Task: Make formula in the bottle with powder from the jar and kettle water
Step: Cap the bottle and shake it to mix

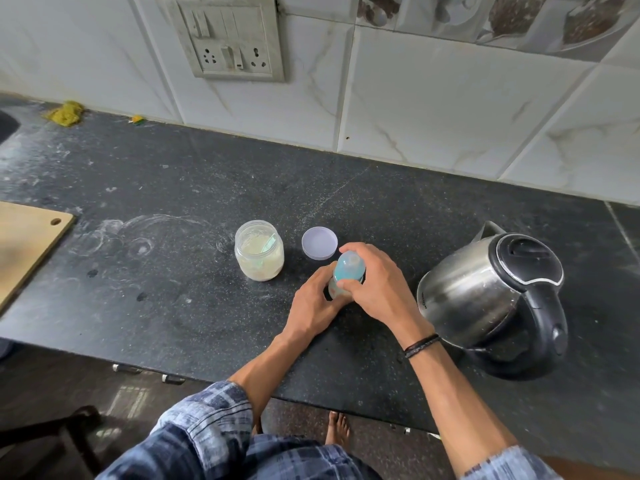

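Observation:
A baby bottle [348, 271] with a pale blue cap stands upright on the black counter [173, 237]. My left hand [313, 303] wraps its lower body from the left. My right hand [374, 285] grips the blue cap from the right and above. Left of the bottle stands the clear jar [259, 251], lid off, holding pale powder and a greenish scoop. Its round lilac lid [319, 243] lies flat just behind the bottle. The steel kettle [491, 299] with black handle and shut lid sits to the right.
A wooden cutting board [27, 244] lies at the left edge of the counter. A yellow scrubber [65, 113] rests by the tiled wall at the back left. A switch and socket panel [230, 36] is on the wall. The counter's front edge runs just below my forearms.

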